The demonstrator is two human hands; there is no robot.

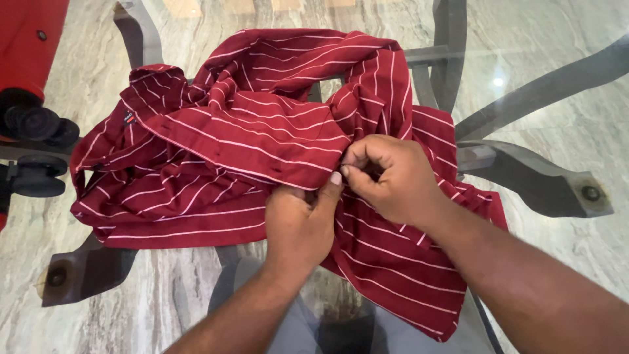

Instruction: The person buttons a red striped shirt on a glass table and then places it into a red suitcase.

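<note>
1. Dark red shirt (249, 144) of soft woven cloth, crossed by thin white stripes, lying crumpled and heaped on a clear glass table (557, 85).
2. Deep folds and ridges across the upper half; flatter, smoother panel along the lower left edge and toward the lower right corner.
3. Small dark label patch (130, 118) visible near the upper left fold.
4. Left hand (298, 226) resting on the cloth just below the shirt's middle, thumb raised, fingers curled into the fabric; grip pinched on a fold of the shirt.
5. Right hand (393, 177) just beside and touching the left, fingertips (350, 172) bunched together on the same seam or edge; grip pinched on the shirt too. Exact spot between the fingertips too small to make out.
6. Both forearms entering from the bottom edge, meeting near the shirt's centre.
7. Under the glass: grey metal table legs (524, 170), curved and tapering, ending in flat feet with round dark bolts (591, 193).
8. Beneath that, polished marble floor (576, 262), pale grey-beige with wavy veins, glossy with a small light reflection.
9. At far left, part of a red chair (26, 39) with a smooth surface, and black caster wheels (36, 124), round and matte, just beside the shirt's left edge in the view.
</note>
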